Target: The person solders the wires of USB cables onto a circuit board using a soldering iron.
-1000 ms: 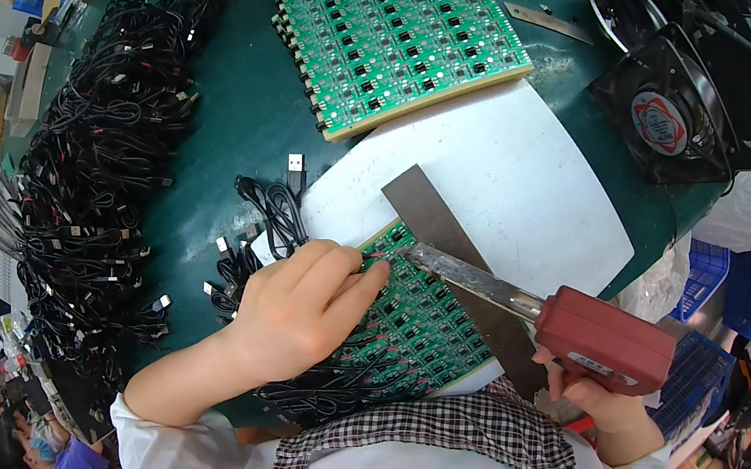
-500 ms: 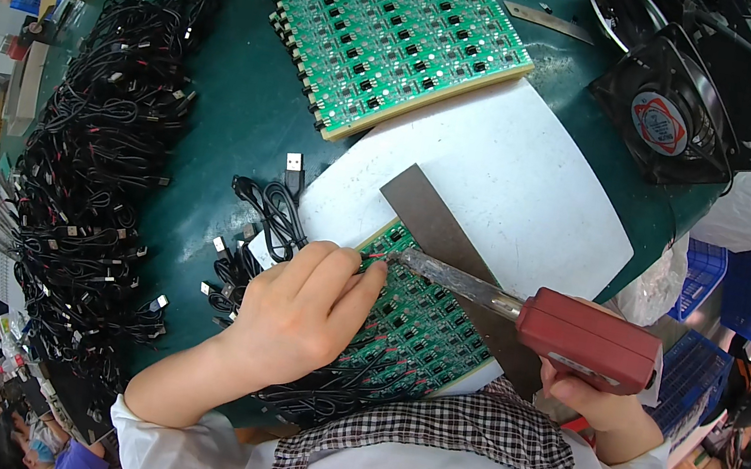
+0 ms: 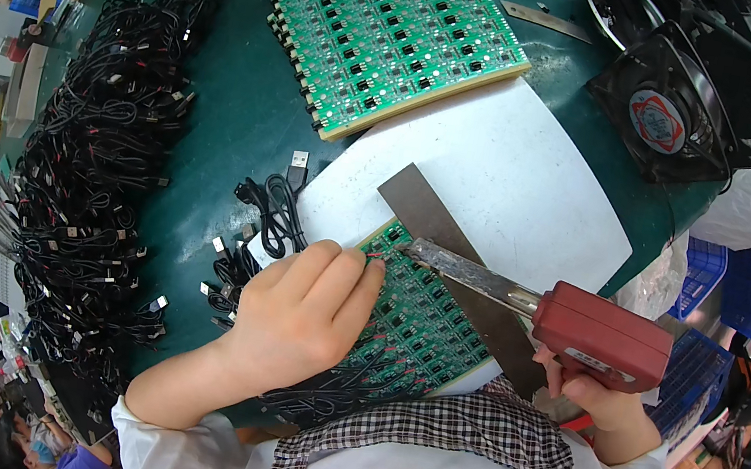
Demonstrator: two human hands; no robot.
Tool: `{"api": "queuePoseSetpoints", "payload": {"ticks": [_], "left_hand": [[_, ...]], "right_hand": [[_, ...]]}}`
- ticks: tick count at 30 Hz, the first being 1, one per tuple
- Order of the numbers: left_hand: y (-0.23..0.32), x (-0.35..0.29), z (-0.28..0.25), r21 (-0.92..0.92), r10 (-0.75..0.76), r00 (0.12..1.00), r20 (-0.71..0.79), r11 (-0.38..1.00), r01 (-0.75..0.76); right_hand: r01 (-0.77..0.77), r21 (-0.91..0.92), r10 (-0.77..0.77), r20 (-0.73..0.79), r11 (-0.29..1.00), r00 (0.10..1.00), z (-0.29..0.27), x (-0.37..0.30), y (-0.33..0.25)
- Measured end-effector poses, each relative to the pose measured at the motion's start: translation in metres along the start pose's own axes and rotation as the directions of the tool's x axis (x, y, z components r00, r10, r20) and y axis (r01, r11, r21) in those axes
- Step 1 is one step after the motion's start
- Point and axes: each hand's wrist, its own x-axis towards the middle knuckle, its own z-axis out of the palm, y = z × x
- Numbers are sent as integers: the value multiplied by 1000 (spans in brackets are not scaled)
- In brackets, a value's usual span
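Note:
My left hand (image 3: 299, 316) is closed in a pinch at the left edge of a green circuit board (image 3: 431, 317), holding the wire end of a black USB cable (image 3: 278, 219). A bit of red shows at the fingertips; the rest of the wire is hidden by my hand. My right hand (image 3: 600, 400) grips a dark red soldering gun (image 3: 605, 338) from below. Its long, stained metal tip reaches left over the board, a short way from the left fingertips. Red-ended black cables lie across the board's lower part.
A dark flat bar (image 3: 437, 217) lies along the board's right edge, on a white sheet (image 3: 549, 193). Behind stands a stack of green boards (image 3: 396, 41). A heap of black USB cables (image 3: 105, 143) covers the left side. A fan (image 3: 659, 117) and a metal strip (image 3: 547, 21) are far right.
The soldering gun has moved a little to the right, its tip drawing away from the left fingertips. My left hand has hardly moved and keeps its pinch.

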Motion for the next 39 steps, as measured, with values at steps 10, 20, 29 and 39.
{"api": "queuePoseSetpoints", "payload": {"ticks": [10, 20, 29, 39], "left_hand": [[-14, -4, 8, -542, -304, 947, 104, 781, 310], [-12, -3, 7, -300, 39, 999, 34, 954, -27], [-10, -5, 9, -210, 77, 997, 17, 975, -72], [-6, -3, 8, -176, 78, 997, -4, 981, -77]], "right_hand": [[56, 15, -57, 41, 998, 998, -5, -4, 4], [-48, 45, 49, -5, 998, 999, -1, -7, -1], [-35, -92, 35, -3, 995, 999, -4, -6, 2], [259, -638, -272, 80, 725, 959, -19, -25, 7]]}}
